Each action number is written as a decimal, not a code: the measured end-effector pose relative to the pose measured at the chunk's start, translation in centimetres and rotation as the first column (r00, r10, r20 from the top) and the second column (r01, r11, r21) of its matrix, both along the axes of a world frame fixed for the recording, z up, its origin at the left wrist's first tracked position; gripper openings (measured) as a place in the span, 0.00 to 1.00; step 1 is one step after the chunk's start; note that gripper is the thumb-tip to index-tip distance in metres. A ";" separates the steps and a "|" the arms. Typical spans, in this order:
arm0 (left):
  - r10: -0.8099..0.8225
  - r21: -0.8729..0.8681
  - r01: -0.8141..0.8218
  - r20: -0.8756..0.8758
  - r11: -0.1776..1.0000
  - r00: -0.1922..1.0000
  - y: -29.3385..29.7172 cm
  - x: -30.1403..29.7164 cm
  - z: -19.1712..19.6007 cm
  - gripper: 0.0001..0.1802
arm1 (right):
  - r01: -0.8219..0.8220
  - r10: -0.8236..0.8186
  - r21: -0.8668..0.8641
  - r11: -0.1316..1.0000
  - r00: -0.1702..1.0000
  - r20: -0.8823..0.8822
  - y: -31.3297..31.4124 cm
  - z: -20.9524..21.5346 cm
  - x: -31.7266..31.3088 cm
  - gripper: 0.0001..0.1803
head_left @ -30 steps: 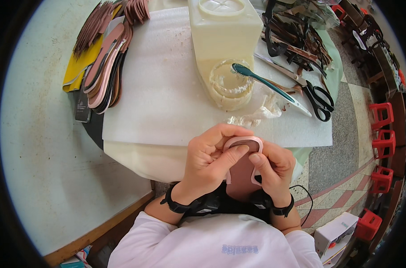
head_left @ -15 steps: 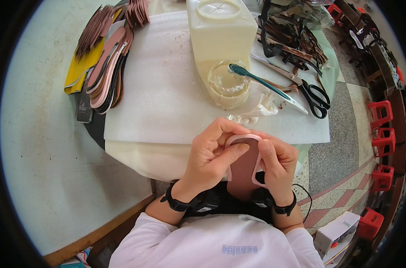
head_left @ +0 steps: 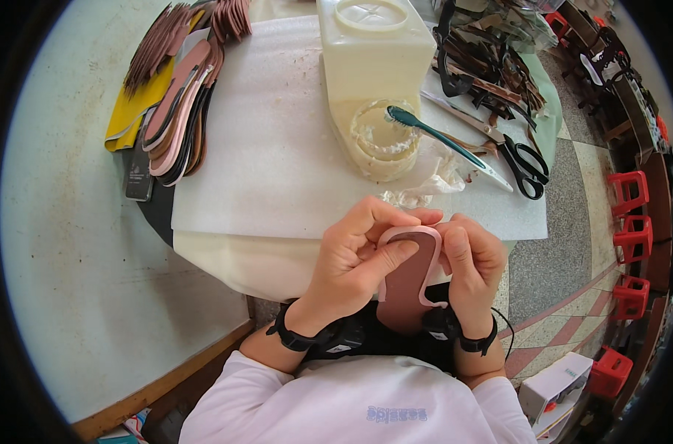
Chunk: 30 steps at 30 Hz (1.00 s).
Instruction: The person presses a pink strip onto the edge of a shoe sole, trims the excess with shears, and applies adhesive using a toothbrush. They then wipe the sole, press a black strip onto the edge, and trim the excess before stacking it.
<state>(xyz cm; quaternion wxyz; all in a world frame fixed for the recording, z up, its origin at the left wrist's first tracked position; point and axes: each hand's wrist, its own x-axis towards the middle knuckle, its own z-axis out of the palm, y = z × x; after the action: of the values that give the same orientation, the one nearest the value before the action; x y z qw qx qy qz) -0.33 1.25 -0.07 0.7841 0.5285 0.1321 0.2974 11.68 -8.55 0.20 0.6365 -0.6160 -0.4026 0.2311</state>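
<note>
A brown shoe insole [head_left: 409, 277] with a pale pink strip round its edge is held up in front of my body, its rounded end pointing away from me. My left hand [head_left: 355, 259] grips it, thumb flat on the brown face near the rounded end and fingers behind. At the right edge, my right hand [head_left: 473, 259] has its fingers curled against the pink rim, thumb raised beside it; its fingertips are partly hidden. Lower on the right, a loose end of the pink strip sticks out from the edge.
Beyond my hands stands a translucent plastic container of glue [head_left: 377, 63], a green-and-white toothbrush [head_left: 447, 144] resting across its opening. Black-handled scissors [head_left: 525, 166] and dark scraps [head_left: 492, 66] lie to the right. Stacked insoles [head_left: 181, 111] and a yellow sheet [head_left: 133, 115] are far left.
My right hand has shifted slightly right, its thumb coming off the face of the insole's edge. The left hand keeps its hold. The whole view has shifted a little.
</note>
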 end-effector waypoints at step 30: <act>-0.082 0.076 0.078 0.053 0.994 0.995 0.2 0.0 -0.4 0.11 | -0.038 0.042 -0.021 0.999 0.956 0.291 0.7 1.1 0.5 0.04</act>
<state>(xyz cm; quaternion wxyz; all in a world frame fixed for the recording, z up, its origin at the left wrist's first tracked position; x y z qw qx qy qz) -0.35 1.42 -0.52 0.7788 0.5533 0.0779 0.2850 12.13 -7.86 1.33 0.5608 -0.6399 -0.5024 0.1537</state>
